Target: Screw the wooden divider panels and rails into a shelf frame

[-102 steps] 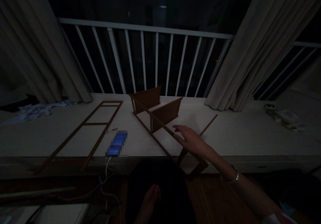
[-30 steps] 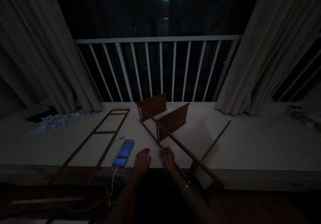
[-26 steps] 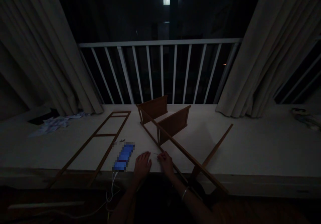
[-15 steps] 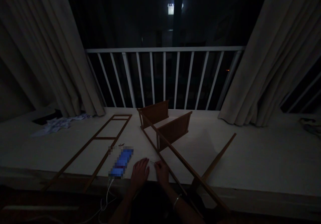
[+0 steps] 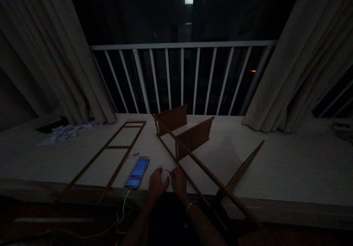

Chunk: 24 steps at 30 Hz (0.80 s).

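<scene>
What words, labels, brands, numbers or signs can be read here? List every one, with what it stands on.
None can be read.
Blue screen: pixelated, any text unreadable.
Small thin piece in the right hand: too small to show any marking.
White pile at the left: too blurred to tell.
Wooden panels: no lettering visible.

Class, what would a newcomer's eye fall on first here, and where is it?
A pixelated blue screen probably draws the eye first, on the pale ledge beside the left hand. Next comes the brown wooden frame with two panels, mid-picture before the white railing. Lower centre, the right hand pinches a thin piece.
</scene>
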Available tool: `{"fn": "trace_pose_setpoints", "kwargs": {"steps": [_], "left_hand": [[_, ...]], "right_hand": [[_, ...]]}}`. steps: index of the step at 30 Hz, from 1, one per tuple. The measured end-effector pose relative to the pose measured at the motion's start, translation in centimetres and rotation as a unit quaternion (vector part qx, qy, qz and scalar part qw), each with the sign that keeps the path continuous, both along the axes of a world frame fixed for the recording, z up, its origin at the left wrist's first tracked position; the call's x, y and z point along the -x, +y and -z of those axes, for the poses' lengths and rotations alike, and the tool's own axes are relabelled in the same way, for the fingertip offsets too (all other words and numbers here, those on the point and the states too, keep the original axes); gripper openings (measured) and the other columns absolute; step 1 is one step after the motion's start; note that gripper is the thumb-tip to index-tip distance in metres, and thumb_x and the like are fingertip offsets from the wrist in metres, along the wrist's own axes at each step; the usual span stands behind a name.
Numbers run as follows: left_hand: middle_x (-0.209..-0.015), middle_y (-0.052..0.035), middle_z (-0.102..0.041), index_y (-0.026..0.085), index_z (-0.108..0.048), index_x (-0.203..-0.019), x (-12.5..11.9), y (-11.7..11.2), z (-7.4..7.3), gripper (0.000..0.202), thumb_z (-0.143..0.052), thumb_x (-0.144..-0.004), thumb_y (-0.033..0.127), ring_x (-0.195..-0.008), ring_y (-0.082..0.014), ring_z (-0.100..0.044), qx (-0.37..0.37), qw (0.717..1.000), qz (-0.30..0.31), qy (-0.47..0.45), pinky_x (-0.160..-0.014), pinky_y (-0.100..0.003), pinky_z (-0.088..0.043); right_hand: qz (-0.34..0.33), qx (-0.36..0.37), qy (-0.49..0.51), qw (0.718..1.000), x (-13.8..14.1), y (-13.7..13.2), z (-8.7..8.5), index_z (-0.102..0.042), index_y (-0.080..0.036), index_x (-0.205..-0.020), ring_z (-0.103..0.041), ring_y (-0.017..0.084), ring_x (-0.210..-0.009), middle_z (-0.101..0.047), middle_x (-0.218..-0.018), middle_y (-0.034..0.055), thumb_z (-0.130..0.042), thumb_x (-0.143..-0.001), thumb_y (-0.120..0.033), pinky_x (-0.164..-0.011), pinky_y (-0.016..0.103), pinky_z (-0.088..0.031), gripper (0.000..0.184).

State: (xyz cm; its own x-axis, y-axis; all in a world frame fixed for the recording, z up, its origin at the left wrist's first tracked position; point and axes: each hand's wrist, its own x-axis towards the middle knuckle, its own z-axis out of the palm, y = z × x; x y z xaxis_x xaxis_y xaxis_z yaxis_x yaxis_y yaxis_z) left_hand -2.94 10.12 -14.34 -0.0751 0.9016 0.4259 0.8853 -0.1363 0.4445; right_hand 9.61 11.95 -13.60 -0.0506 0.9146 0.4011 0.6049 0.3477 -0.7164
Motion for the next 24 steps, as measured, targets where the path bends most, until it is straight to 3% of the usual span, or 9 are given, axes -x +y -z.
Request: {"fn": "trace_pose_setpoints", "kwargs": {"steps": [7, 13, 16, 19, 22, 24], "left_hand": [[-0.103, -0.0086, -0.050, 0.016, -0.040, -0.112, 0.6, 0.5, -0.8, 0.042, -0.043, -0.074, 0.034, -0.093, -0.0190, -0.050, 0.018, 0.990, 0.016, -0.137, -0.084, -0.038, -0.036], [-0.102, -0.0066, -0.051, 0.019, -0.049, -0.104, 3.1, 2.2, -2.4, 0.033, -0.042, -0.072, 0.024, -0.086, -0.0155, -0.052, 0.034, 0.969, 0.098, -0.222, -0.078, -0.031, -0.040], [-0.082, -0.0039, -0.057, 0.016, -0.053, -0.090, 6.8, 4.6, -4.4, 0.026, -0.035, -0.073, 0.022, -0.072, -0.0138, -0.054, 0.028, 0.967, 0.039, -0.252, -0.067, -0.028, -0.043], [-0.083, -0.0045, -0.057, 0.014, -0.053, -0.088, 11.5, 7.0, -6.0, 0.026, -0.033, -0.073, 0.021, -0.074, -0.0145, -0.053, -0.026, 0.971, -0.078, -0.226, -0.068, -0.027, -0.042], [-0.084, -0.0061, -0.059, 0.012, -0.055, -0.086, 15.7, 8.3, -6.3, 0.026, -0.035, -0.070, 0.019, -0.080, -0.0171, -0.053, -0.002, 0.973, -0.166, -0.160, -0.072, -0.029, -0.041], [-0.084, -0.0077, -0.059, 0.010, -0.056, -0.084, 17.6, 8.4, -5.9, 0.026, -0.038, -0.068, 0.018, -0.078, -0.0182, -0.053, 0.023, 0.972, -0.189, -0.136, -0.072, -0.030, -0.040]], "right_hand": [[-0.008, 0.007, -0.003, 1.000, 0.4, 1.0, 0.7, -0.054, -0.019, -0.073, -0.046, 0.014, -0.074, -0.052, -0.077, 0.0022, -0.041, -0.074, -0.014, -0.069, 0.024, -0.032, 0.014], [-0.012, 0.011, -0.001, 1.000, 0.5, 1.2, 0.6, -0.051, -0.018, -0.071, -0.046, 0.013, -0.072, -0.051, -0.073, 0.0016, -0.041, -0.074, -0.014, -0.067, 0.023, -0.031, 0.011], [-0.010, 0.006, 0.007, 1.000, 0.7, 1.2, 0.6, -0.050, -0.018, -0.071, -0.045, 0.013, -0.071, -0.051, -0.073, 0.0013, -0.039, -0.075, -0.015, -0.066, 0.023, -0.031, 0.012], [-0.003, 0.011, 0.020, 1.000, 0.8, 1.3, 0.7, -0.050, -0.018, -0.070, -0.044, 0.012, -0.068, -0.051, -0.072, 0.0012, -0.039, -0.075, -0.016, -0.065, 0.023, -0.031, 0.012], [0.005, 0.025, 0.028, 0.999, 0.9, 1.4, 0.8, -0.049, -0.018, -0.070, -0.044, 0.013, -0.067, -0.051, -0.071, 0.0014, -0.039, -0.075, -0.016, -0.064, 0.023, -0.031, 0.012], [0.007, 0.027, 0.030, 0.999, 0.8, 1.5, 0.9, -0.049, -0.018, -0.070, -0.045, 0.013, -0.068, -0.051, -0.072, 0.0014, -0.039, -0.075, -0.016, -0.064, 0.023, -0.032, 0.012]]}}
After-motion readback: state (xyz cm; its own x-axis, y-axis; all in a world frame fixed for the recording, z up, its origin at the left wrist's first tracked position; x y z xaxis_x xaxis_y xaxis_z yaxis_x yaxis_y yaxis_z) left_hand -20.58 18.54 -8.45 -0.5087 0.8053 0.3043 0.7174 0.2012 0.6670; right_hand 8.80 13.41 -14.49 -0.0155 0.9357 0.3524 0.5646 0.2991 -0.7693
